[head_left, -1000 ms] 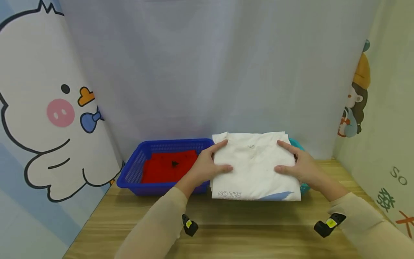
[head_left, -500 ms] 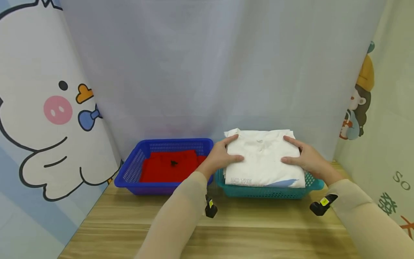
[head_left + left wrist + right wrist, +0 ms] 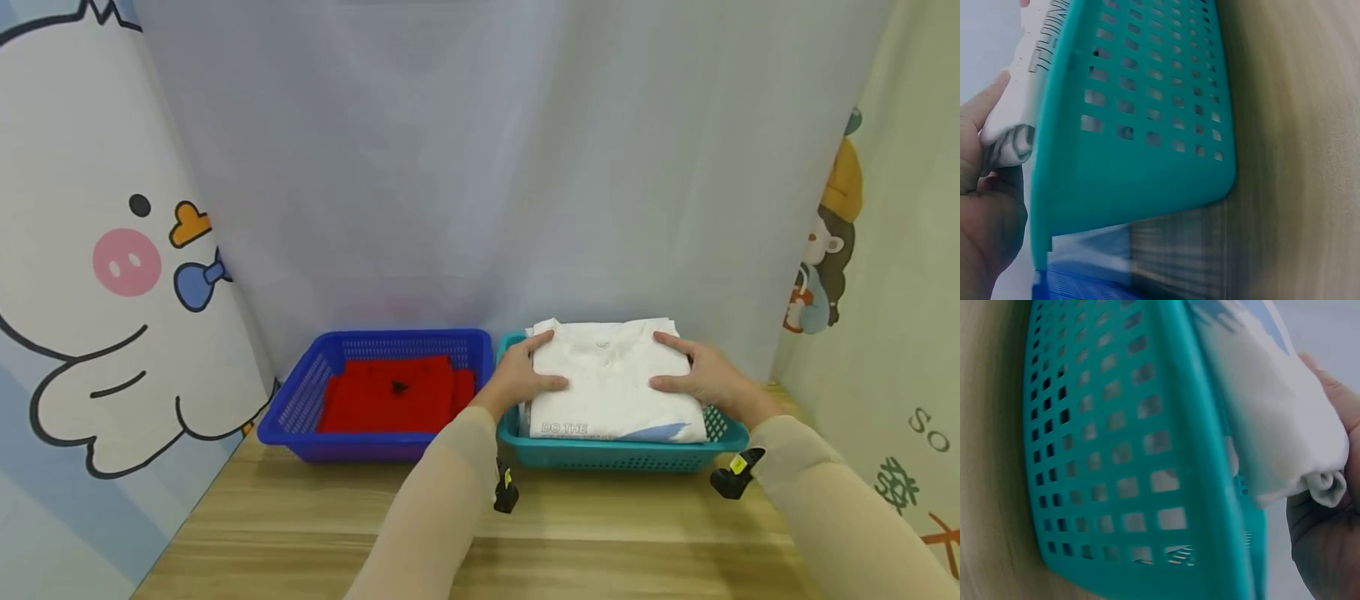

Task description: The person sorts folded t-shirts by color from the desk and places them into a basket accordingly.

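A folded white T-shirt [image 3: 607, 383] with printed lettering and a blue brush mark lies over the teal basket [image 3: 622, 456], its front edge at the basket's rim. My left hand [image 3: 519, 375] grips the shirt's left side, thumb on top and fingers underneath, as the left wrist view shows. On the opposite side my right hand [image 3: 708, 379] holds the shirt the same way, near a rolled corner of the cloth [image 3: 1325, 487]. White cloth shows through the holes of the teal basket in the right wrist view.
A blue basket [image 3: 300, 437] holding folded red clothing [image 3: 390, 396] stands left of the teal one, close to its rim. Both stand on a wooden table [image 3: 570, 517]. A pale curtain [image 3: 480, 167] hangs behind, with a printed wall [image 3: 900, 292] on the right.
Both hands have carried the folded T-shirt right and away from me, then lowered it into the teal basket's opening. The teal basket, mostly covered before, now shows in front.
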`<state>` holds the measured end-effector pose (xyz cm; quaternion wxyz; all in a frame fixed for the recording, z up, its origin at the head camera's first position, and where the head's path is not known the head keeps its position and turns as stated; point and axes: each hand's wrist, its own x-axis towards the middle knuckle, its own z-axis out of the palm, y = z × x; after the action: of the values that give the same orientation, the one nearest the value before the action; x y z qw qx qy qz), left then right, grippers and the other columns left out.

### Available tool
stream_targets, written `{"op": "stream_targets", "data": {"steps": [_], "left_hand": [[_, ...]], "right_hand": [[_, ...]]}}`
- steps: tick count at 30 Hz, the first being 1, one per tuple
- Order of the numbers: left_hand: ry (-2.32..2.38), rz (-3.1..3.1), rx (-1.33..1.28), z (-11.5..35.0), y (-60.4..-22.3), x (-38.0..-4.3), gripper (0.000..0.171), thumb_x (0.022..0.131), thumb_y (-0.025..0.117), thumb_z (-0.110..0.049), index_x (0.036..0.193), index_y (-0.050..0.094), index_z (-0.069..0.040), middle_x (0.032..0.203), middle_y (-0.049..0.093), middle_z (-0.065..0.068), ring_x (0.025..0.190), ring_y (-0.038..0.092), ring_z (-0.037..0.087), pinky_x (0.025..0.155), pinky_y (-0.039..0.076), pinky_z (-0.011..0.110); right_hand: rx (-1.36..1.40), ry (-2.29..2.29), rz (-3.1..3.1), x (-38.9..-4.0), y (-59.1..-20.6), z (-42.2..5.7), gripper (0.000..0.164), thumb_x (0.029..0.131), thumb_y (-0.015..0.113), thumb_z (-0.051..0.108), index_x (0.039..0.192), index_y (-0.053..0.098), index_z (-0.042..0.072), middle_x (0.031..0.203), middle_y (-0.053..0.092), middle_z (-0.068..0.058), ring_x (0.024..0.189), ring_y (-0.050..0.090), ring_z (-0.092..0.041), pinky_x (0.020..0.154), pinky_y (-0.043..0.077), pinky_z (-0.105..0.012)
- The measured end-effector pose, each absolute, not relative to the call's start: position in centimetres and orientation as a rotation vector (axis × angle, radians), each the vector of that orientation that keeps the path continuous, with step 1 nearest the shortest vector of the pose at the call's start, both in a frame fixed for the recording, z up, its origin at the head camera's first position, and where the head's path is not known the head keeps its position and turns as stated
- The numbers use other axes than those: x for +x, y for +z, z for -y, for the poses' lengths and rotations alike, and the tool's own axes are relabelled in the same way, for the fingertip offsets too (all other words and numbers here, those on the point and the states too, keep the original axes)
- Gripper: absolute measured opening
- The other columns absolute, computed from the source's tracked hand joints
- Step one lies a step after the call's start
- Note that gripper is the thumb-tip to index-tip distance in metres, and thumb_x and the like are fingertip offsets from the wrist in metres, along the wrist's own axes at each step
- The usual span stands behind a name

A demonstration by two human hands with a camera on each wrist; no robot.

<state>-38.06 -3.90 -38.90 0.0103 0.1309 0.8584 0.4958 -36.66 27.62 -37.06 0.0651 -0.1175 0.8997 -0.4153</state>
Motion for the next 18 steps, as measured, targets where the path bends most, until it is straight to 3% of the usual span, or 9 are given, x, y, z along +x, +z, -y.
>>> {"op": "stream_targets", "data": {"steps": [5,9,15,18], "left_hand": [[1.504,-2.717,0.356,3.8,-39.9,-38.1,0.085,0.076,0.083,-0.031,0.148,0.038,-0.036,0.152,0.036,0.005,0.135,0.038,0.028,0.103,0.04,0.05],[1.483,-2.731,0.361,3.8,-40.2,-38.2,0.085,0.077,0.083,-0.029,0.148,0.037,-0.036,0.152,0.036,0.006,0.135,0.038,0.028,0.103,0.041,0.049],[1.424,-2.758,0.369,3.6,-40.5,-38.5,0.085,0.077,0.083,-0.026,0.148,0.037,-0.034,0.152,0.037,0.005,0.136,0.037,0.027,0.102,0.041,0.049],[1.393,-2.783,0.356,3.5,-40.6,-38.6,0.085,0.077,0.083,-0.029,0.149,0.037,-0.033,0.152,0.037,0.005,0.137,0.037,0.028,0.102,0.041,0.05]], "right_hand": [[-0.35,-1.239,-2.736,-37.0,-38.1,-27.8,0.101,0.077,0.076,0.051,0.155,0.018,0.025,0.154,0.013,-0.03,0.126,0.04,-0.043,0.095,0.046,-0.052],[-0.354,-1.245,-2.741,-37.3,-38.5,-27.6,0.1,0.078,0.077,0.047,0.155,0.019,0.024,0.154,0.014,-0.03,0.126,0.041,-0.044,0.095,0.046,-0.052],[-0.314,-1.163,-2.763,-37.6,-38.8,-27.1,0.101,0.079,0.076,0.048,0.156,0.017,0.02,0.155,0.007,-0.031,0.136,0.02,-0.052,0.103,0.03,-0.064],[-0.294,-1.127,-2.773,-37.7,-39.1,-27.2,0.101,0.079,0.075,0.05,0.156,0.016,0.02,0.155,0.006,-0.03,0.136,0.016,-0.054,0.102,0.027,-0.068]]}}
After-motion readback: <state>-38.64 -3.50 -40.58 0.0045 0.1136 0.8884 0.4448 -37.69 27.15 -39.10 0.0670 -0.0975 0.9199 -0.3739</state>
